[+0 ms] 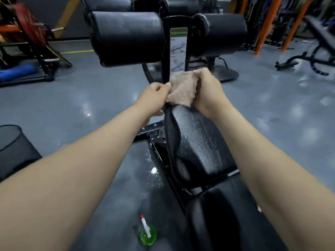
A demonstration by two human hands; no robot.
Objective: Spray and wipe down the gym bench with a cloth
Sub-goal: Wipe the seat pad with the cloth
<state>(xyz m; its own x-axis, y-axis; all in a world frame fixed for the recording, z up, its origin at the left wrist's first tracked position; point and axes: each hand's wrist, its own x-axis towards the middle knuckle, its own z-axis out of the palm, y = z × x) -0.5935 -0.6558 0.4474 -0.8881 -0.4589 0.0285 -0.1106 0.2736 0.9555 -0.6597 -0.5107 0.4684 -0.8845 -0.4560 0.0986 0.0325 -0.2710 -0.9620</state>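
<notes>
Green spray bottle [147, 232]: floor, behind left hand [154, 95]. Beige nubby cloth [181, 89]: left hand and right hand [208, 91] clamped it above wet bench [197, 138].

the grey, shiny floor [90, 98] carries the black gym bench [226, 214], whose seat pad [199, 142] is covered with small drops, and left of the bench a green spray bottle [148, 234] stands on it, with a black mesh bin [14, 147] further left.
</notes>
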